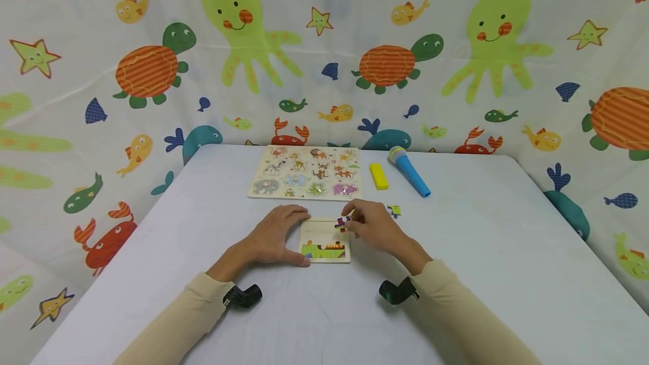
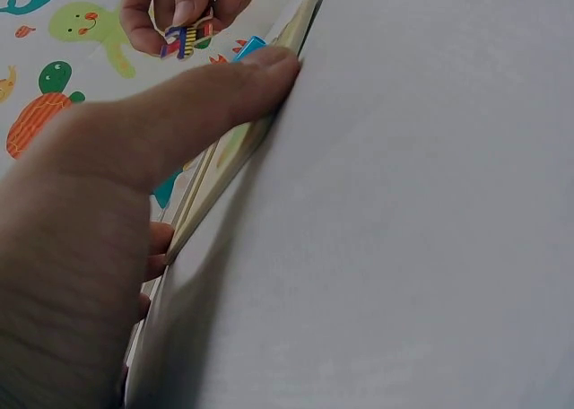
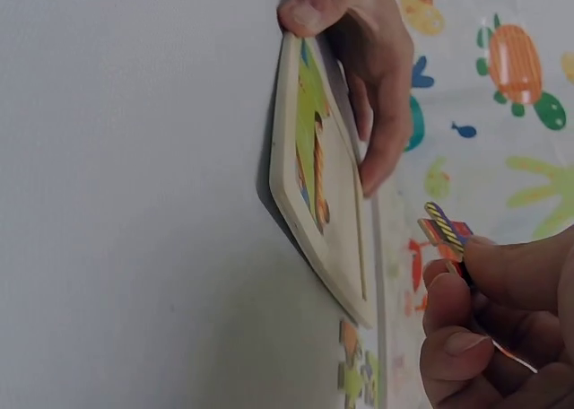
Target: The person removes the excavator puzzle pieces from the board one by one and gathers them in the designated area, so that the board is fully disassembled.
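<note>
My left hand [image 1: 274, 236] holds a small wooden puzzle board [image 1: 316, 231] by its left side, thumb at the near corner and fingers at the far one. Green pieces [image 1: 316, 251] fill the near part of the board; its far part is bare wood. Between thumb and fingers, my right hand [image 1: 376, 226] pinches a colourful puzzle piece [image 3: 443, 228] with a yellow-and-dark striped strip. In the head view this piece is raised over the board's far right corner. Another puzzle piece [image 1: 394, 210], mostly yellow-green, lies on the table behind the right hand.
Behind the small board lies a larger animal peg puzzle [image 1: 304, 180]. A yellow block [image 1: 378, 176] and a blue toy microphone [image 1: 410, 172] lie to its right. The white table [image 1: 507, 241] ends at a cloth [image 1: 314, 61] printed with sea animals.
</note>
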The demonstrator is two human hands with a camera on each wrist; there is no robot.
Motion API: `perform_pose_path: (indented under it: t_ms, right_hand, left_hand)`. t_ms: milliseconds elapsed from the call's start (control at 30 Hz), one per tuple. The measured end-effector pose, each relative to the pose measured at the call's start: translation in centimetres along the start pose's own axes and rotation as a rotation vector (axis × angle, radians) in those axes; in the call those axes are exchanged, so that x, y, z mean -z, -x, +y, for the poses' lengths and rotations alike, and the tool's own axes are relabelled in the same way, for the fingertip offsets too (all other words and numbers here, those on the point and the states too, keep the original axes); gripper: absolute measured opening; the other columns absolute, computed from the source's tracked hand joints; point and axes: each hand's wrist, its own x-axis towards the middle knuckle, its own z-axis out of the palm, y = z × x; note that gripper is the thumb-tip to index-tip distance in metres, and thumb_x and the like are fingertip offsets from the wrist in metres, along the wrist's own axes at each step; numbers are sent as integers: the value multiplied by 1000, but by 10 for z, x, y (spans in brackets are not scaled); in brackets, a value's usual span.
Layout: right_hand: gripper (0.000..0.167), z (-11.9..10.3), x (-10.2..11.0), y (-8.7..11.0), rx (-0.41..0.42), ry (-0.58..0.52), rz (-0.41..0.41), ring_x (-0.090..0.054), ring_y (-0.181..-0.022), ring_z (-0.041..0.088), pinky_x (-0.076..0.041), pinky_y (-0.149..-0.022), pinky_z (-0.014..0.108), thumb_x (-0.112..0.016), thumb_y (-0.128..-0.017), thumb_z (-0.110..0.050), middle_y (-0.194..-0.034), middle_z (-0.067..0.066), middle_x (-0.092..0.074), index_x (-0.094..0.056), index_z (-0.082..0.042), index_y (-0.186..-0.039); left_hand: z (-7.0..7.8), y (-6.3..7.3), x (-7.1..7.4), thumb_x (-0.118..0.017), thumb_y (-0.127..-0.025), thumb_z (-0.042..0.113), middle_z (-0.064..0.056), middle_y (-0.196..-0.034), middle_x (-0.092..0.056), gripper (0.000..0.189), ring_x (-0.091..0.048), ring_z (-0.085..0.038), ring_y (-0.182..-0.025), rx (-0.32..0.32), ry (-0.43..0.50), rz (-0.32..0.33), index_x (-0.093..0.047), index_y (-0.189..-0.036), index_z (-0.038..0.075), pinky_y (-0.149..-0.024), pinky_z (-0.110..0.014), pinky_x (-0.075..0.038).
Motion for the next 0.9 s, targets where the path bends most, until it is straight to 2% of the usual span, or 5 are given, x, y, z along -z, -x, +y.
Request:
perform_pose_path:
  t_ms: [267,500,767,900]
  right_hand:
    - [14,13,14,7,-45,-42,73,-62,-68,18,-51,-61,28,-71,-93,-8,-79,3,-65,-67,-6,-107]
    - [13,30,29,16,-98,-50,120,-63,-70,22,-55,-62,30,-71,-95,-9,-83,6,-66,-68,-5,-107]
    - [12,47,40,23,-108,-16,224,-59,-66,21,-49,-58,29,-69,-97,-10,-79,9,-65,-69,-3,-106]
    - [14,54,44,25,-140,-19,244,-58,-65,21,-48,-57,28,-68,-97,-11,-79,10,-65,-69,-2,-108]
  left_hand:
    - [1,1,0,-74,-66,77,0,-155,-42,105,-31,-27,-147,4,2,-2,-50,-149,19,-122,-51,-25]
    - [2,0,2,-74,-66,78,0,-155,-42,105,-32,-27,-147,5,-3,-3,-50,-149,19,-122,-51,-25]
    - [0,0,1,-74,-66,79,0,-155,-42,105,-32,-27,-147,5,4,-2,-50,-149,19,-122,-51,-25]
    - [-1,0,1,-73,-66,80,0,-155,-42,105,-32,-27,-147,8,0,-2,-50,-149,19,-122,-51,-25]
